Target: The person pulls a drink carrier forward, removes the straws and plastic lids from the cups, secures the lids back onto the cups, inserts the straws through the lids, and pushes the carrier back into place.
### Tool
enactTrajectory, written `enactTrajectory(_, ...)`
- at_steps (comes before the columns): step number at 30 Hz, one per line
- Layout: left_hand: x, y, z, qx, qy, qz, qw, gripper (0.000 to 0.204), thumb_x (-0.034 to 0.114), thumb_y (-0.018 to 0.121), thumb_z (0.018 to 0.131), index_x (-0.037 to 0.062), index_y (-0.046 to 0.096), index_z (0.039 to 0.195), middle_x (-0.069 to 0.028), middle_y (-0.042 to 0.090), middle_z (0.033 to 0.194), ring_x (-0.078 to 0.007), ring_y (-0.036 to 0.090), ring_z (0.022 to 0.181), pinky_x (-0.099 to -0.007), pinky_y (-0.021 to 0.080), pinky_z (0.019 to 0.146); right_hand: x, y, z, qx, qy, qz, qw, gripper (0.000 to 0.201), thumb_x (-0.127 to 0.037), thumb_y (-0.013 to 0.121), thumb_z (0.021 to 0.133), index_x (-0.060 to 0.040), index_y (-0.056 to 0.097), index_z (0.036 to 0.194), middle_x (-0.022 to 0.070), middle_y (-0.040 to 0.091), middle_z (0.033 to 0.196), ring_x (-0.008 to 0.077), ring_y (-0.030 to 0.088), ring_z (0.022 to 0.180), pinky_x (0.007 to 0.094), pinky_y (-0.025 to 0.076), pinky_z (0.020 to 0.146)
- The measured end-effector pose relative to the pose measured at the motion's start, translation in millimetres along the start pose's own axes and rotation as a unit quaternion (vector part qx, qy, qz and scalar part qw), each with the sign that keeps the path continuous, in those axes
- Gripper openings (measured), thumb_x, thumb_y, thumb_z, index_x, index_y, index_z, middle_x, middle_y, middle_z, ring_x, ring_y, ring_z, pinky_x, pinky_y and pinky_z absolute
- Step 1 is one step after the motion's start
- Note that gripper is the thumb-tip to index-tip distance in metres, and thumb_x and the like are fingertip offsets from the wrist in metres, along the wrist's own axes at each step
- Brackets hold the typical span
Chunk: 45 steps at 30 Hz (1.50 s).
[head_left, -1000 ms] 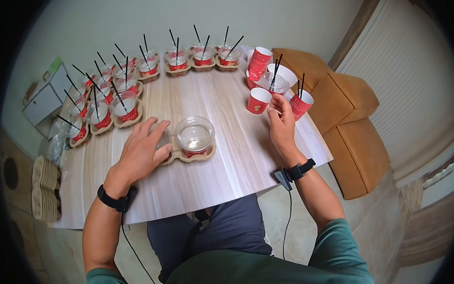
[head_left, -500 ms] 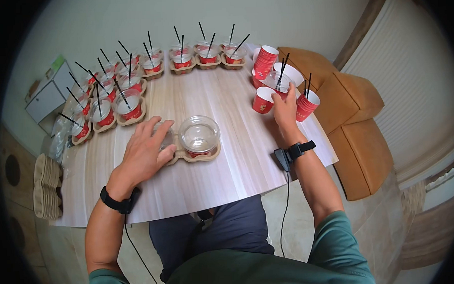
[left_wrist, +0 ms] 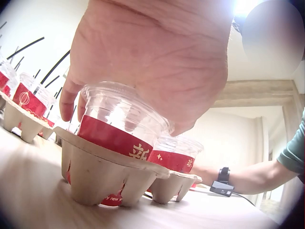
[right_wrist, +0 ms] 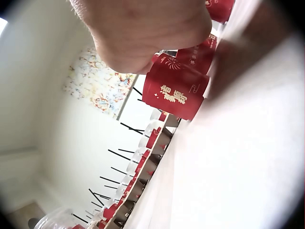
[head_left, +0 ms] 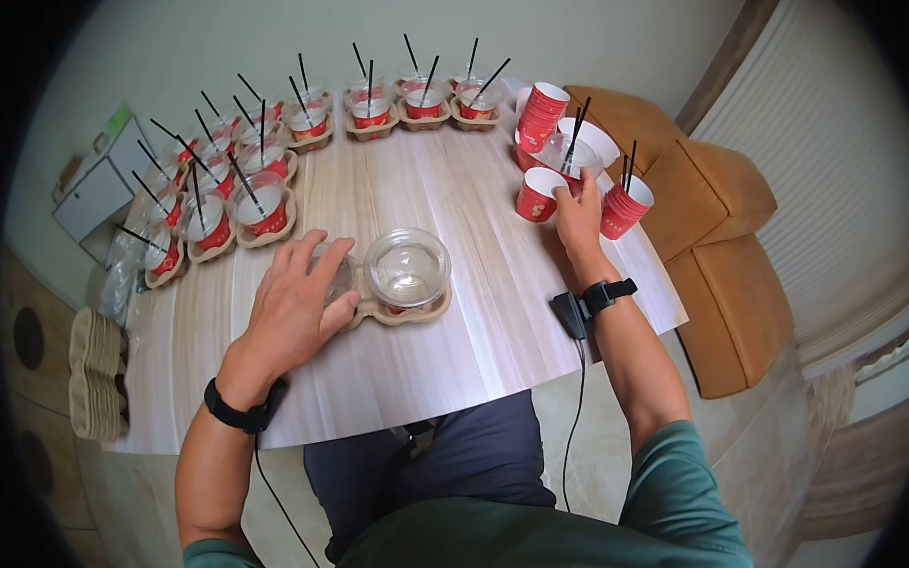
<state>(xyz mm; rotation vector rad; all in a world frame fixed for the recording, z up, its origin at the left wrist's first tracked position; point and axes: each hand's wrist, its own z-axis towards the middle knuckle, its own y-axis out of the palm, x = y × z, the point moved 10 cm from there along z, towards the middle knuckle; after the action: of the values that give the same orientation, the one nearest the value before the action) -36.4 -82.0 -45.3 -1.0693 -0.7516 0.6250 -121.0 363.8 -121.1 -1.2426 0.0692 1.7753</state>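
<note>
Clear thin plastic, a domed lid [left_wrist: 125, 110] caps a red paper cup [left_wrist: 114, 139] that sits in the left pocket of a two-pocket pulp carrier [head_left: 400, 308], near the table's front edge and a little left of its middle. Your left hand [head_left: 297, 302] lies over that lid, fingers curved down around its rim, so you are grasping the capped cup from above. Judge it light and easily crushed: the dome will flex and may pop off if squeezed, so press on the rim, not the crown, and lift the cup by its stiffer paper wall. The pulp carrier looks stiff but light, and it will likely slide on the smooth wood-grain table [head_left: 447, 354]; carry it from beneath.

The right pocket holds a second lidded cup [head_left: 407, 269], untouched.

Your right hand [head_left: 578, 218] reaches to the table's far right corner, against a bare red cup [head_left: 538, 196] and beside a clear lidded cup with black straws [head_left: 568, 158]. The wrist view is too close to show its fingers, so I cannot tell whether it grips anything.

Along the back and left edges stand more carriers of lidded cups with straws [head_left: 261, 176].
</note>
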Motion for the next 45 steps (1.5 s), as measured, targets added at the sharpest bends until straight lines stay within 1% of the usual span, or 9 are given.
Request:
enactTrajectory(8, -0.8, 1.5, 6.2, -0.025, -0.002, -0.015, 1.0, 0.062, 0.025, 0.07, 0.093, 0.0093, 0.052, 0.149, -0.0261, 0.048, 0.151, -0.0455, 0.046, 0.139, -0.0491, 0.041, 0.115, 9.1, 9.4, 9.3, -0.02, 0.008, 0.045, 0.999, 0.073, -0.026, 0.065, 0.089, 0.0087, 0.046, 0.151, 0.0309, 0.058, 0.143, 0.0418, 0.058, 0.132, 0.0448, 0.044, 0.114)
enactTrajectory(16, 1.4, 2.3, 8.1, -0.029, -0.001, -0.018, 0.999, 0.063, 0.023, 0.068, 0.092, 0.0062, 0.051, 0.15, -0.0279, 0.048, 0.151, -0.0471, 0.046, 0.138, -0.0495, 0.04, 0.116, -4.9, 7.6, 13.0, -0.036, -0.049, 0.024, 0.998, 0.046, -0.021, 0.067, 0.087, 0.003, 0.066, 0.126, 0.0276, 0.068, 0.125, 0.0435, 0.065, 0.117, 0.0481, 0.05, 0.104)
enactTrajectory(24, 8.9, 2.7, 11.5, -0.053, -0.004, -0.019, 0.998, 0.061, 0.025, 0.063, 0.094, 0.0053, 0.05, 0.151, -0.0281, 0.046, 0.153, -0.0487, 0.044, 0.139, -0.0501, 0.037, 0.118, -52.2, -30.9, -9.7, 0.07, -0.123, -0.001, 0.99, 0.042, -0.016, 0.066, 0.085, 0.0015, 0.064, 0.124, 0.0258, 0.062, 0.13, 0.0418, 0.058, 0.122, 0.0478, 0.046, 0.106)
enactTrajectory(27, 7.3, 5.0, 11.6, -0.056, -0.002, -0.016, 0.998, 0.062, 0.027, 0.063, 0.095, 0.0051, 0.05, 0.151, -0.0287, 0.045, 0.153, -0.0487, 0.043, 0.139, -0.0507, 0.037, 0.118, -58.9, -46.8, -22.3, 0.081, -0.099, 0.048, 0.991, 0.036, -0.015, 0.065, 0.089, 0.0014, 0.066, 0.12, 0.0212, 0.068, 0.118, 0.033, 0.064, 0.11, 0.043, 0.051, 0.096)
enactTrajectory(30, 8.1, 4.2, 12.5, -0.061, -0.002, -0.013, 0.998, 0.062, 0.028, 0.064, 0.096, 0.0051, 0.049, 0.152, -0.0294, 0.045, 0.153, -0.0485, 0.043, 0.139, -0.0512, 0.037, 0.118, -37.1, -17.9, -35.7, -0.07, 0.033, 0.255, 0.964, 0.021, -0.019, 0.064, 0.095, 0.0005, 0.071, 0.102, 0.0046, 0.068, 0.079, 0.0128, 0.063, 0.073, 0.0308, 0.051, 0.07)
enactTrajectory(37, 3.5, 7.2, 15.3, -0.09, 0.003, -0.031, 0.995, 0.063, 0.027, 0.065, 0.096, 0.0032, 0.049, 0.152, -0.0299, 0.043, 0.154, -0.0482, 0.043, 0.141, -0.0504, 0.036, 0.119, -22.4, 11.3, -93.5, -0.426, 0.09, 0.185, 0.881, 0.016, -0.017, 0.063, 0.095, -0.0031, 0.071, 0.091, -0.0001, 0.066, 0.079, 0.0077, 0.059, 0.07, 0.0253, 0.048, 0.064)
enactTrajectory(41, 9.7, 4.6, 14.7, -0.105, 0.005, -0.034, 0.994, 0.066, 0.024, 0.068, 0.094, 0.001, 0.048, 0.152, -0.0291, 0.042, 0.155, -0.0476, 0.041, 0.142, -0.0498, 0.034, 0.12, -18.8, -13.9, -99.6, -0.414, 0.057, 0.157, 0.895, 0.019, -0.022, 0.067, 0.092, -0.0037, 0.074, 0.09, 0.0036, 0.071, 0.076, 0.0123, 0.065, 0.071, 0.0306, 0.052, 0.068)
enactTrajectory(43, 55.2, -41.2, 11.1, 0.063, 0.054, 0.044, 0.996, 0.061, 0.021, 0.071, 0.09, -0.0007, 0.054, 0.144, -0.0276, 0.054, 0.142, -0.0451, 0.053, 0.129, -0.0491, 0.044, 0.111, -18.6, -26.6, -104.0, -0.405, 0.037, 0.154, 0.9, 0.019, -0.021, 0.066, 0.092, -0.0039, 0.074, 0.092, 0.0046, 0.072, 0.078, 0.0134, 0.066, 0.073, 0.0316, 0.053, 0.07)
enactTrajectory(45, 87.0, -39.4, -2.5, -0.001, 0.064, -0.067, 0.996, 0.048, 0.018, 0.073, 0.087, -0.0001, 0.063, 0.131, -0.0226, 0.066, 0.117, -0.0395, 0.064, 0.105, -0.0466, 0.053, 0.092, -20.5, -39.5, -107.9, -0.388, 0.023, 0.149, 0.909, 0.018, -0.02, 0.065, 0.093, -0.0041, 0.074, 0.094, 0.0055, 0.073, 0.081, 0.0146, 0.067, 0.075, 0.0326, 0.054, 0.072)
